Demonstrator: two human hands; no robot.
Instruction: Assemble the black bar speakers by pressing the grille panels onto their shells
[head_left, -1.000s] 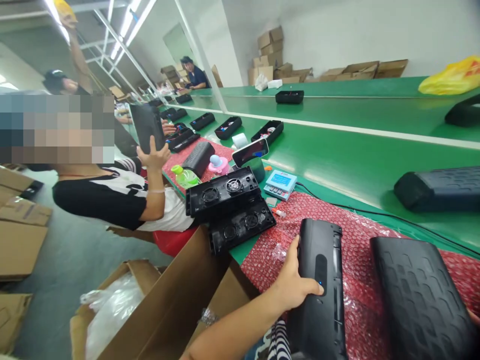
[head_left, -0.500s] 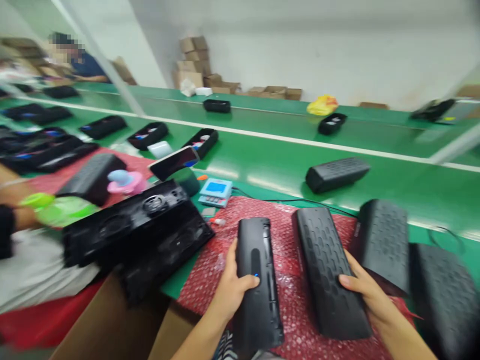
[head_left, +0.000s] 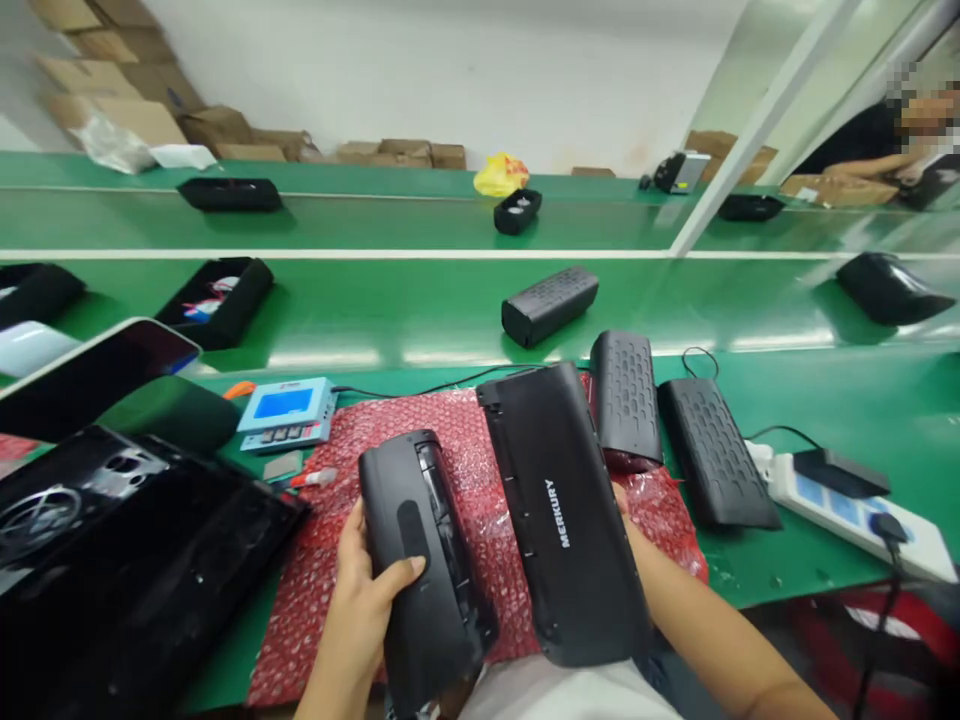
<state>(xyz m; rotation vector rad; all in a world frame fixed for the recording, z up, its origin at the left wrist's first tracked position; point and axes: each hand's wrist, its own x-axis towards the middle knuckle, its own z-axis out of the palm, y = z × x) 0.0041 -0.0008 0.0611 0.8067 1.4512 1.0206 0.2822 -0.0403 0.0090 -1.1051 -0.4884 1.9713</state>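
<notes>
On red bubble wrap point(head_left: 480, 470): left hand point(head_left: 367, 590) clamps rigid speaker shell point(head_left: 420, 560); right hand point(head_left: 626, 515), mostly hidden, supports MERKURY housing point(head_left: 562, 520). Smooth plastic, probably light; grip long edges.

The right hand point(head_left: 634, 525) was almost wholly hidden behind the speaker shell point(head_left: 566, 515) marked MERKURY, its fingers out of sight. Left of that shell, the black housing point(head_left: 112, 560) ran off the picture's edge, and the meter point(head_left: 286, 411) showed a screen too small to read.

Roughly eight black speakers point(head_left: 566, 530), one meter point(head_left: 286, 412).
</notes>
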